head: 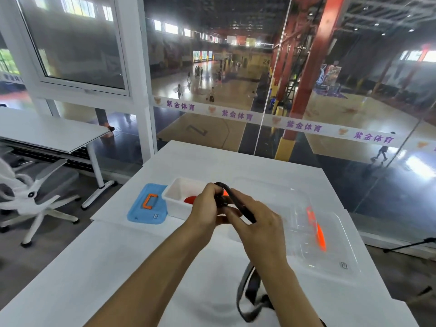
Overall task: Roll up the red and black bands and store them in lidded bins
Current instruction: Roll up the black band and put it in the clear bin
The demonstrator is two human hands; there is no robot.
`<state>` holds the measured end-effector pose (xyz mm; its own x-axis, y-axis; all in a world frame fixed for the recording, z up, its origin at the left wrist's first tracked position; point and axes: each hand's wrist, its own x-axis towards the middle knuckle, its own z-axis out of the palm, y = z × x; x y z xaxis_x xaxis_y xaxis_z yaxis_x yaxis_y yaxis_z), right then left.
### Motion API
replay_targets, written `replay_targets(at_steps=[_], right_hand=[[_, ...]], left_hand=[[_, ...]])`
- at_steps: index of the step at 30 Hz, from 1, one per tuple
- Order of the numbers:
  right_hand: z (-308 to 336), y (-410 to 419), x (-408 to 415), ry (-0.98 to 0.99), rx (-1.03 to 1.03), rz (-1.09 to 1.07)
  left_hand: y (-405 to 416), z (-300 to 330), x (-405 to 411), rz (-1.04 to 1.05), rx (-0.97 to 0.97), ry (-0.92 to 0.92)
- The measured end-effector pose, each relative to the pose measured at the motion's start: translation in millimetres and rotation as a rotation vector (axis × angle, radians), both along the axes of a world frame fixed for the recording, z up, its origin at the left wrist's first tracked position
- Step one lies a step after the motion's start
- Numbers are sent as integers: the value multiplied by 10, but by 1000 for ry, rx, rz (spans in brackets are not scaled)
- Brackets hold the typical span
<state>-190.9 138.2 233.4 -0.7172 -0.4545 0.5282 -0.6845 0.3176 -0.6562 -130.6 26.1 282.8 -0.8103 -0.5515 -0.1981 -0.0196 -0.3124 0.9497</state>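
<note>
Two bands: red band (190, 199) already in the white bin (181, 192) toward the surface's (118, 267) far edge, unlidded; black band (238, 204) half-rolled, fingers of left hand (207, 206) and right hand (259, 223) clamped on it, tail dangling off the near edge.

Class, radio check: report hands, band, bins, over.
Both hands, left hand and right hand, gripping black band, rolling; tail hangs loose. Red band in white bin. Blue lid off. Nothing blocking.
</note>
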Motion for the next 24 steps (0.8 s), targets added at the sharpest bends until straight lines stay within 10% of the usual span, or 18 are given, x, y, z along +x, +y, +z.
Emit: replay_targets(at_steps=[6,12,24], right_hand=[[-17,98,-133,141,29,-35],[95,180,-207,105,66,114],[92,307,-383,-24,136,23]], left_hand=[[-61,-38,66,-137,-54,-26],[-124,-36,160,-232,-604,-65],[-238,-82,107,-348,-641,-354]])
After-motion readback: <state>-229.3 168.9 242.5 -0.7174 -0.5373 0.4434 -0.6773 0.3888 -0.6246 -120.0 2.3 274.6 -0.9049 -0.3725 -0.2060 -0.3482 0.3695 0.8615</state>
